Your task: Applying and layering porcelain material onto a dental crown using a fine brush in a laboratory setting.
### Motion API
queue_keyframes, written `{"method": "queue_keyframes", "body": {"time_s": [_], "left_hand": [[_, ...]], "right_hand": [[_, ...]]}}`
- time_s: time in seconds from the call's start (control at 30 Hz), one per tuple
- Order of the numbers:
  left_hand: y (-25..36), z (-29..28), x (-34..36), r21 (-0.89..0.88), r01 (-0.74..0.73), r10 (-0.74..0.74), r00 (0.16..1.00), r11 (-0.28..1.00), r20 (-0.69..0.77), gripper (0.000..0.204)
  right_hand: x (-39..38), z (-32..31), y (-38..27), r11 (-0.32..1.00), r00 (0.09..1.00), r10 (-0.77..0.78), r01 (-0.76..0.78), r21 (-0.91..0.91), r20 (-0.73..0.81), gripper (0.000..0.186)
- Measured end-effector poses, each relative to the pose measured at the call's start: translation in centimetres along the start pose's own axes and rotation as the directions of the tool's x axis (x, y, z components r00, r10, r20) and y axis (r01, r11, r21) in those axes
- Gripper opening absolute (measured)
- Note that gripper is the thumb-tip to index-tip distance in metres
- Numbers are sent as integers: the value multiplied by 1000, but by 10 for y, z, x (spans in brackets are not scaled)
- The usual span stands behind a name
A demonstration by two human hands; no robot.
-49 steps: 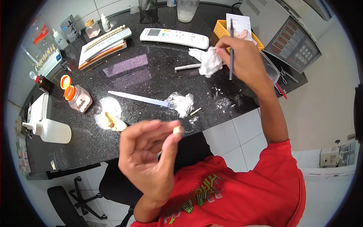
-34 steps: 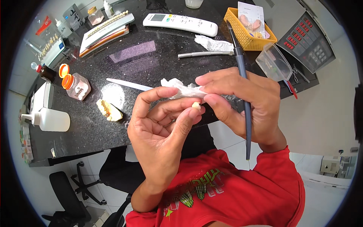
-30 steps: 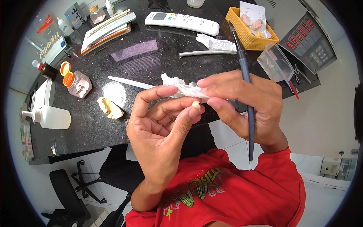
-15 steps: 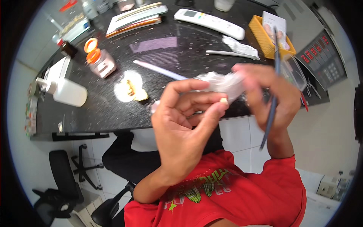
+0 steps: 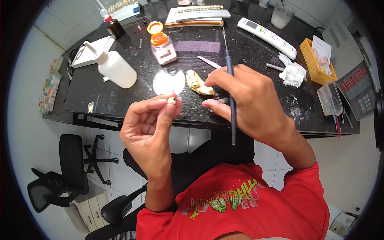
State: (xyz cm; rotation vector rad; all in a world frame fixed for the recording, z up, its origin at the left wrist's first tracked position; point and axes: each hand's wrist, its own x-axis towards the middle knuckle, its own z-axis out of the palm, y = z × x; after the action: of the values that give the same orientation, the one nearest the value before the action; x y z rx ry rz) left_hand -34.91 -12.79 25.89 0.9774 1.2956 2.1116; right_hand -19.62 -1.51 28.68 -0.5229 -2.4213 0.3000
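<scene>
My left hand (image 5: 148, 132) pinches a small ivory tooth-shaped piece (image 5: 171, 100) with a dark spot, above the desk's front edge. In my right hand (image 5: 256, 106) rests a slim dark brush-like tool (image 5: 233, 128), tip upward, while the thumb and index finger are spread. That index fingertip is at the yellowish dental cast (image 5: 195, 82); whether it touches, I cannot tell. Behind lie a pale spatula (image 5: 208, 61) and an orange-lidded jar (image 5: 164, 51). Crumpled white tissue (image 5: 293, 75) lies beside a metal rod to the right.
A white squeeze bottle (image 5: 120, 72) stands left on the black desk (image 5: 92, 100). Farther back are shade guides (image 5: 198, 18), a remote (image 5: 266, 38) and a glass (image 5: 283, 18). A yellow basket (image 5: 310, 60), plastic container (image 5: 328, 100) and device (image 5: 354, 84) are right; office chairs (image 5: 72, 160) stand lower left.
The view has shifted, moving the desk's contents rightward. My hands have drawn apart; the tissue that was between them now lies to the right, out of my fingers. The small piece stays pinched.
</scene>
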Motion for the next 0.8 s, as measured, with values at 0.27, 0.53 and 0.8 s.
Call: {"method": "queue_keyframes", "body": {"time_s": [0.27,0.53,0.8], "left_hand": [[3,-11,2,-30,36,-34,998,999,62,12],[10,-7,12,-99,117,-99,981,988,164,11],[14,-6,10,-153,364,-317,911,919,265,11]], "right_hand": [[8,10,-3,998,997,65,-66,21,51,14],[7,-8,-12,578,910,291,-414,703,296,19],[1,-2,-7,341,909,319,-373,863,267,32]]}}
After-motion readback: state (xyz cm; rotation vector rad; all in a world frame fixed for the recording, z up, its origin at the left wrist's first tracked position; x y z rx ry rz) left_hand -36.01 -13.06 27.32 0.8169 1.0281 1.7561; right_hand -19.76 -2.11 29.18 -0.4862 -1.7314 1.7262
